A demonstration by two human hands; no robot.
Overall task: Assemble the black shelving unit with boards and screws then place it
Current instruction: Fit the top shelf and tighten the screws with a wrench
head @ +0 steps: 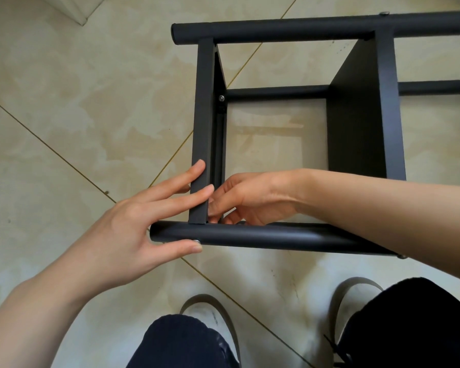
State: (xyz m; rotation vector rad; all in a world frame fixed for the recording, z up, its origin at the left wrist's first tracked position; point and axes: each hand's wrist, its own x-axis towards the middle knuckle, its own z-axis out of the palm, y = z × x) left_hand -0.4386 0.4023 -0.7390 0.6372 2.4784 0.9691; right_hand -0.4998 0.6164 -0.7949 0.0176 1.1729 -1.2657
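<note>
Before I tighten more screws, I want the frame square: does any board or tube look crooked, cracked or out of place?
Nothing stands out. The left board and right board both run straight from far tube to near tube. The right hand hides the near left joint, so that corner cannot be judged.

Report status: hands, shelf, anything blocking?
Left hand open, fingers steadying end board. Right hand reaching inside corner; grip unclear. Nothing blocking.
</note>
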